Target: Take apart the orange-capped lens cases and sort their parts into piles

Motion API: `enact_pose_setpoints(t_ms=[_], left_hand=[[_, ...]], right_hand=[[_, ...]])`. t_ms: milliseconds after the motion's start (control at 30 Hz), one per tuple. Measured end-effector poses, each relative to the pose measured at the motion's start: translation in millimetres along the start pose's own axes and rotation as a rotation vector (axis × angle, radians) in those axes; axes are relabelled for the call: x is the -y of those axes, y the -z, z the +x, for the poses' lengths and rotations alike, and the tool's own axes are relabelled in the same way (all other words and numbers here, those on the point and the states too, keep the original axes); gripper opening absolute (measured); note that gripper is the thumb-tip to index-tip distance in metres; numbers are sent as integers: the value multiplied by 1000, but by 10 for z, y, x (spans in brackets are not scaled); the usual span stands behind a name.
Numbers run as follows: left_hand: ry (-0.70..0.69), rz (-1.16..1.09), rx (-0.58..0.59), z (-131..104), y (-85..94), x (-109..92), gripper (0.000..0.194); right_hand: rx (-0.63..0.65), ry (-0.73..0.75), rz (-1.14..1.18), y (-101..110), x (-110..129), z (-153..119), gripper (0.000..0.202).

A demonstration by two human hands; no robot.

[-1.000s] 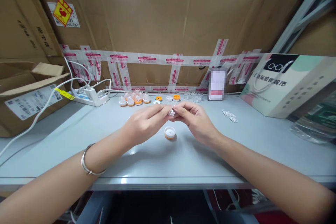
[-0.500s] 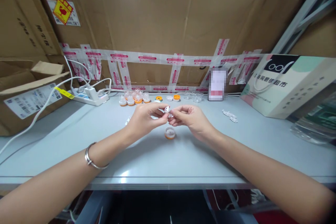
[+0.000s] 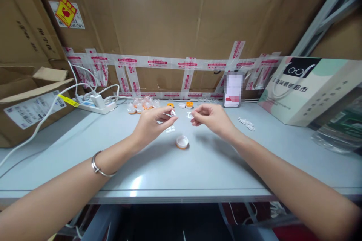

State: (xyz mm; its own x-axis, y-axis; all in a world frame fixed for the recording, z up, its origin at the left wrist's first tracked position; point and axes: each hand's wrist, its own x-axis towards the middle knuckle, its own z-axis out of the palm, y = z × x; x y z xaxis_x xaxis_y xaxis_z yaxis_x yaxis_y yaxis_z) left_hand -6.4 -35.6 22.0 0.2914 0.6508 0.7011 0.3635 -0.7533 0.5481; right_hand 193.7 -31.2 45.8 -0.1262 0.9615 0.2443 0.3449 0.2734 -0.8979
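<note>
My left hand [image 3: 151, 124] pinches a small white plastic part [image 3: 173, 113] between thumb and fingertips. A hand's width away, my right hand [image 3: 212, 118] is closed in a pinch on a thin white plastic piece [image 3: 189, 115] that sticks out to the left. Both hands are raised over the table. Below and between them stands a round white cup with an orange base [image 3: 182, 142], its open side up. Several small white pieces [image 3: 170, 130] lie just under my left fingertips.
Clear domed capsules with orange bases [image 3: 139, 107] stand at the back. Near them lie an orange ring [image 3: 189, 104] and clear shells [image 3: 207, 101]. A phone [image 3: 233, 90] leans against the cardboard. White pieces [image 3: 246, 123] lie right; a power strip [image 3: 96, 106] sits left.
My hands have come apart: the left moved slightly left, the right slightly right. The white piece in my right fingers is now separate from the one in my left.
</note>
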Motion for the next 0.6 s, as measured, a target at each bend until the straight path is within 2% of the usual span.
enact_pose_setpoints(t_ms=[167,233,333,433,600], left_hand=[[100,-49,129,2,0,23,20],[110,-40,142,-5,-16,31,23],[106,-42,124,-8,-40,68,29],[123,-102,124,-6,-60,118,32],[232,-235,167,-18,-78,123,32]], right_hand=[[-70,-58,-215,460,-221,299,9],[-33,-122,-308,584,-350,387,8],[45,-183,-385,634,-521,454,7],[51,-197,-418,613,-634,488,6],[28,-193,-474,626,-643,511,7]])
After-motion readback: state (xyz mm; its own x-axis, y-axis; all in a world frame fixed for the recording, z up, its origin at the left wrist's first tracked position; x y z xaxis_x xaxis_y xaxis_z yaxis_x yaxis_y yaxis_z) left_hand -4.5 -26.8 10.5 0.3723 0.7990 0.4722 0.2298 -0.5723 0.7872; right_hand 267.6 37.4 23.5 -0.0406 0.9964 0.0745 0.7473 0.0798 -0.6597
